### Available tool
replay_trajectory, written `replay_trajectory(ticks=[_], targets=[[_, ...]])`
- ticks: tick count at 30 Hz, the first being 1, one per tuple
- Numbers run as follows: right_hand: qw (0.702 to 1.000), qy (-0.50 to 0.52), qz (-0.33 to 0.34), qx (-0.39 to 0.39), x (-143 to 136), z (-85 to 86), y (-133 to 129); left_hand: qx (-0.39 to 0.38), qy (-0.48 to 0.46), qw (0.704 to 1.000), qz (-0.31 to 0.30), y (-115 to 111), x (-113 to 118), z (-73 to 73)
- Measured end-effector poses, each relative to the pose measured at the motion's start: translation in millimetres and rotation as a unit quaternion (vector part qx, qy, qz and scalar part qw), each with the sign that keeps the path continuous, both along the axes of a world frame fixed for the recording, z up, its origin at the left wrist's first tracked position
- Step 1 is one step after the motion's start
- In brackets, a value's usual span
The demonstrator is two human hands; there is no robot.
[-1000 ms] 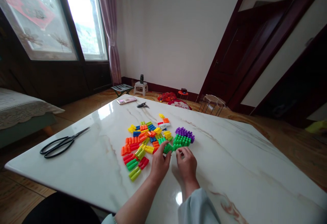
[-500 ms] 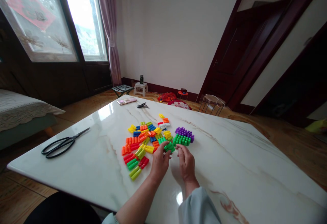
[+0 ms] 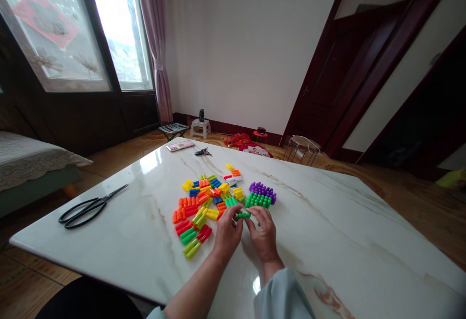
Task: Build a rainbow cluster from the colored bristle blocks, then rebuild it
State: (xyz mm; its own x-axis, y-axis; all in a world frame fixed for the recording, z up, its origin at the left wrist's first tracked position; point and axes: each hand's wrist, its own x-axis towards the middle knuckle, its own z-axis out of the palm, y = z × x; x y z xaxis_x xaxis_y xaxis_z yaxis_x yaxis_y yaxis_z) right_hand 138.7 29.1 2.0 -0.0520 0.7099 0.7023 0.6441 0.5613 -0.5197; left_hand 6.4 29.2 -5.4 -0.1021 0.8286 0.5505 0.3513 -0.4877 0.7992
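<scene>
Both my hands pinch a small green plastic block (image 3: 243, 215) with rounded knobs, low over the table. My left hand (image 3: 228, 231) grips its left end, and my right hand (image 3: 262, 231) closes on its right end. Just beyond the fingers stands a group of green blocks (image 3: 258, 199) joined in rows, touching a purple group (image 3: 262, 191) behind it. To the left lies a loose spread of orange blocks (image 3: 189, 201), with red, yellow, blue and lime ones among them. Another green block (image 3: 230, 202) lies near my left fingertips.
The white marble-patterned table (image 3: 138, 241) carries black-handled scissors (image 3: 92, 206) at the left. A phone (image 3: 180, 145) and a bunch of keys (image 3: 203, 152) lie near the far edge. Beyond, on the floor, are a white stool (image 3: 200, 128) and a wire-legged stool (image 3: 302, 147).
My right hand has moved left and now takes hold of the green block alongside my left hand. The block has turned so its knobs show.
</scene>
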Motion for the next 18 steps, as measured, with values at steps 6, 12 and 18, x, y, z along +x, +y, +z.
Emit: replay_trajectory(ticks=[6,12,18], targets=[[0.993,0.088,-0.080,0.015,7,-9.0,7,0.000,-0.005,1.000,-0.008,0,-1,1.5],[0.958,0.136,-0.253,-0.003,19,-21.5,14,-0.010,0.002,1.000,-0.011,0,-1,2.4],[0.958,0.122,-0.258,-0.041,20,-27.5,18,-0.012,0.005,1.000,-0.016,0,-1,0.6]])
